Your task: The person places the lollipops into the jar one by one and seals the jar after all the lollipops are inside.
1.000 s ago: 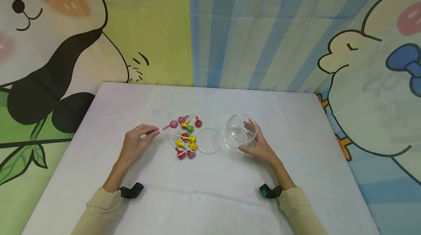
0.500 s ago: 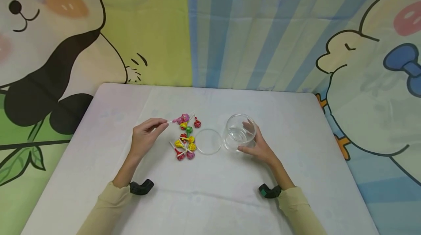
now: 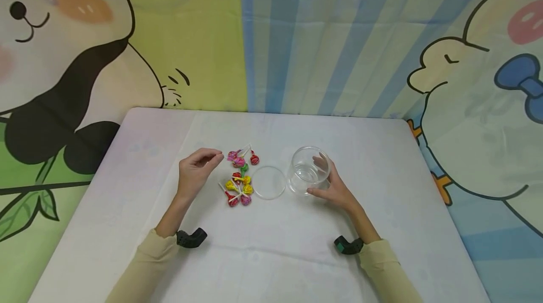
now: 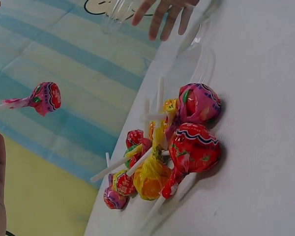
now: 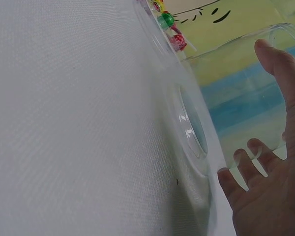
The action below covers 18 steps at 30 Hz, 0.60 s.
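My left hand [image 3: 196,175] pinches the white stick of a pink lollipop [image 4: 45,98]. In the left wrist view this lollipop is held up apart from the pile. Beside that hand lies a loose pile of several wrapped lollipops, among them a red one [image 4: 195,150], a yellow one [image 4: 151,178] and a green one [image 3: 244,167]. Fingers and thumb of my right hand [image 3: 337,192] curve around the side of a clear jar [image 3: 303,176], which stands upright on the table. No lollipop shows inside the jar.
A clear round lid [image 3: 269,183] lies flat between the pile and the jar. The white-covered table [image 3: 271,265] meets a cartoon-printed curtain [image 3: 322,39] at its back edge. Each wrist carries a small black camera.
My left hand has moved right and slightly up, bringing the pink lollipop over the upper part of the pile. The right hand and jar stay where they were.
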Available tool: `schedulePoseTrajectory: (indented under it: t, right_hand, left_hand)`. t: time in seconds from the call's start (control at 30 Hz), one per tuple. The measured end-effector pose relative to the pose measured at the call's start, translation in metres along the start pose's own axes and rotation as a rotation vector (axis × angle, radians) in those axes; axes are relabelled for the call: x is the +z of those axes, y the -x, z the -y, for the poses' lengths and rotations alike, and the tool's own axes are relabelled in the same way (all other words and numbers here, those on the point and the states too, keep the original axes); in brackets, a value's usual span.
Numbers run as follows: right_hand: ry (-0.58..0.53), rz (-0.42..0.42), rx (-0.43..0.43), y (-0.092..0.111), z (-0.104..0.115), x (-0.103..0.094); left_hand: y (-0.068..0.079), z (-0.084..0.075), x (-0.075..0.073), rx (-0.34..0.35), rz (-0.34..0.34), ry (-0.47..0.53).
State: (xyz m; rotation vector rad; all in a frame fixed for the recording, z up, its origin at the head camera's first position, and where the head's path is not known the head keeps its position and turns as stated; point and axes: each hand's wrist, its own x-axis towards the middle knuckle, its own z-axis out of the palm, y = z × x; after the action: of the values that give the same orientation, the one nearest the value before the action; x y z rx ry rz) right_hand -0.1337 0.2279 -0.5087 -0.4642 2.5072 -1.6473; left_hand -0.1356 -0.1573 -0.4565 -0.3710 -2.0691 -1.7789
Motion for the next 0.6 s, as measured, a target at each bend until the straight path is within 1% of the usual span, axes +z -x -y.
schedulePoseTrajectory:
  t: [0.1,0.2,0.4,0.6]
  right_hand:
    - [-0.012,0.006,0.000,0.000,-0.001,0.000]
    - [-0.015,0.007,-0.001,0.001,-0.002,0.000]
    - [-0.001,0.003,-0.010,0.001,0.000,0.000]
    - [-0.008,0.005,0.000,0.000,0.001,0.000]
  left_hand:
    - [-0.002,0.004,0.006,0.034,0.005,0.020]
    - [-0.005,0.002,0.013,0.046,0.023,0.050]
    - [-0.015,-0.010,0.031,0.022,0.074,0.067]
    - [-0.025,-0.022,0.057,0.058,0.106,0.102]
